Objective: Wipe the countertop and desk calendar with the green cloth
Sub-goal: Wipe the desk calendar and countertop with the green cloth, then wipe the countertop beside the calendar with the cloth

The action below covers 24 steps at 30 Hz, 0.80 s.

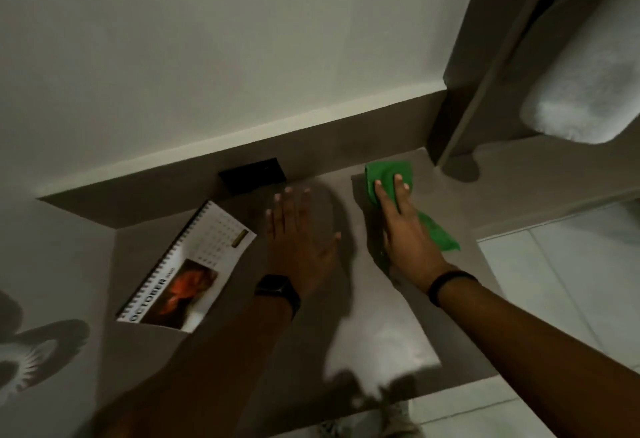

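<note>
The green cloth (393, 178) lies on the grey-brown countertop (374, 326) near its far right corner. My right hand (403, 226) presses flat on the cloth, fingers stretched forward, with green fabric showing ahead of the fingertips and behind the palm. My left hand (299, 233) rests flat on the bare countertop beside it, fingers spread, holding nothing. The desk calendar (188, 268), spiral-bound and showing OCTOBER with an orange picture, lies flat at the left of my left hand, apart from it.
A black socket plate (254, 174) sits in the low back ledge behind my left hand. A brown vertical panel (464, 91) rises at the right, with a white towel (585, 91) beyond it. White floor tiles (561, 281) lie below the counter's right edge.
</note>
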Each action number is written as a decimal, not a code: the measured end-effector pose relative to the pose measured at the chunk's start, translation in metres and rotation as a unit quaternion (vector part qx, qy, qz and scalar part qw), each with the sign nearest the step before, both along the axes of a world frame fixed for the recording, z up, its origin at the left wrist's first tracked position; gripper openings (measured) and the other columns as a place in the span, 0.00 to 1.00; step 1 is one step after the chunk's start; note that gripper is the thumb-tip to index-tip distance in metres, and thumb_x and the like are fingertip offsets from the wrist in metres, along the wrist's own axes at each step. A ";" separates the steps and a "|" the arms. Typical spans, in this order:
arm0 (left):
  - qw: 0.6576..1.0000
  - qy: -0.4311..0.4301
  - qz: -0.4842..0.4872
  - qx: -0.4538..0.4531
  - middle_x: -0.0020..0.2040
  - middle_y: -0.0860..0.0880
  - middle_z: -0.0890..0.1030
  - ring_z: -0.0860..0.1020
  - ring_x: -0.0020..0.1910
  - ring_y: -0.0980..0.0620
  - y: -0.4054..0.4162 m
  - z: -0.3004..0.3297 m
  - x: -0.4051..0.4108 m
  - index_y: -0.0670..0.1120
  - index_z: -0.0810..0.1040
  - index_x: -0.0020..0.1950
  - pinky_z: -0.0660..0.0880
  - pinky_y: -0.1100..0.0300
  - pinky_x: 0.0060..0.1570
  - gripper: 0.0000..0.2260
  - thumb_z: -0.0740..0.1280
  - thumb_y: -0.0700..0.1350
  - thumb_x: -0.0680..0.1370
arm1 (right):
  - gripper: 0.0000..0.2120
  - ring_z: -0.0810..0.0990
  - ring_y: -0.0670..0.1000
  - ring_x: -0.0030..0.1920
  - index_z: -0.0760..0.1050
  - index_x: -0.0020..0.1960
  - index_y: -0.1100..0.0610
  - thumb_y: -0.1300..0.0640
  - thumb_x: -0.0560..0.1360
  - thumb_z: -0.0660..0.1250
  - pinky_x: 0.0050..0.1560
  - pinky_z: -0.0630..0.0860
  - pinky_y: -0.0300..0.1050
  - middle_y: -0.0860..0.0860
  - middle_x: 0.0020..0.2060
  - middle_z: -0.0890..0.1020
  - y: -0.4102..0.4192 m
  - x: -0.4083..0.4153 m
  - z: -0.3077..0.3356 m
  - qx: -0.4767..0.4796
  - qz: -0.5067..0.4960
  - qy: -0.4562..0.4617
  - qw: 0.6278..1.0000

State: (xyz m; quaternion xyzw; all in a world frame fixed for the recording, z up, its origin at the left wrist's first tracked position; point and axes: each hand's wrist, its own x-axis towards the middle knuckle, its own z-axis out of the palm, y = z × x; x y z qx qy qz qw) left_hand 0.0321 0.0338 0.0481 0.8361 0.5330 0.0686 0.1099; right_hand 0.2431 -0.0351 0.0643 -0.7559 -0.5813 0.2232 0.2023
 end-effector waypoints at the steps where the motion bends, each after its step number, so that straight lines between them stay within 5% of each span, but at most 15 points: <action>1: 1.000 -0.009 0.007 -0.013 0.87 0.38 0.49 0.47 0.86 0.35 0.001 -0.014 0.012 0.49 0.45 0.87 0.44 0.37 0.83 0.45 0.58 0.70 0.79 | 0.42 0.42 0.62 0.83 0.46 0.86 0.52 0.72 0.80 0.61 0.81 0.52 0.61 0.59 0.84 0.40 0.008 0.011 -0.010 -0.012 0.008 -0.038 0.999; 4: 0.999 0.000 0.001 -0.041 0.88 0.40 0.47 0.46 0.86 0.35 0.003 -0.054 0.033 0.51 0.42 0.87 0.45 0.35 0.83 0.44 0.60 0.68 0.80 | 0.38 0.44 0.66 0.83 0.46 0.85 0.54 0.67 0.82 0.61 0.82 0.47 0.61 0.64 0.84 0.44 0.022 0.030 -0.044 -0.052 0.030 -0.118 0.991; 9: 0.998 0.021 0.007 -0.052 0.88 0.41 0.48 0.46 0.86 0.35 0.007 -0.096 0.029 0.56 0.42 0.87 0.45 0.33 0.82 0.40 0.51 0.72 0.81 | 0.30 0.48 0.66 0.83 0.51 0.84 0.42 0.36 0.85 0.48 0.76 0.44 0.72 0.55 0.85 0.51 0.024 0.033 -0.079 -0.073 0.016 -0.192 0.979; 13: 0.999 0.029 0.013 -0.037 0.88 0.41 0.49 0.47 0.86 0.37 0.007 -0.100 0.031 0.56 0.44 0.87 0.44 0.33 0.82 0.40 0.48 0.74 0.81 | 0.30 0.49 0.67 0.83 0.52 0.84 0.42 0.35 0.85 0.46 0.77 0.50 0.76 0.55 0.85 0.52 0.025 0.032 -0.086 -0.067 0.011 -0.201 0.977; 18: 0.998 0.027 0.008 -0.056 0.88 0.41 0.47 0.45 0.86 0.38 0.008 -0.096 0.029 0.54 0.42 0.87 0.44 0.34 0.83 0.42 0.49 0.75 0.80 | 0.32 0.45 0.67 0.83 0.50 0.85 0.43 0.33 0.84 0.45 0.78 0.44 0.75 0.57 0.85 0.50 0.024 0.030 -0.078 -0.084 0.018 -0.205 0.975; 21: 0.995 -0.062 0.061 -0.055 0.88 0.42 0.49 0.46 0.86 0.41 -0.004 -0.082 0.019 0.51 0.46 0.87 0.46 0.39 0.84 0.44 0.55 0.72 0.80 | 0.34 0.43 0.67 0.83 0.53 0.85 0.50 0.34 0.84 0.45 0.78 0.37 0.70 0.61 0.84 0.53 0.028 0.015 -0.058 -0.053 0.017 -0.206 0.977; 24: 0.947 -0.239 0.210 -0.042 0.87 0.44 0.55 0.52 0.86 0.44 -0.035 -0.065 -0.004 0.50 0.49 0.87 0.55 0.42 0.82 0.45 0.64 0.70 0.78 | 0.31 0.49 0.66 0.83 0.59 0.82 0.58 0.44 0.85 0.50 0.81 0.46 0.65 0.62 0.82 0.60 0.043 -0.028 -0.035 0.035 0.070 -0.100 0.992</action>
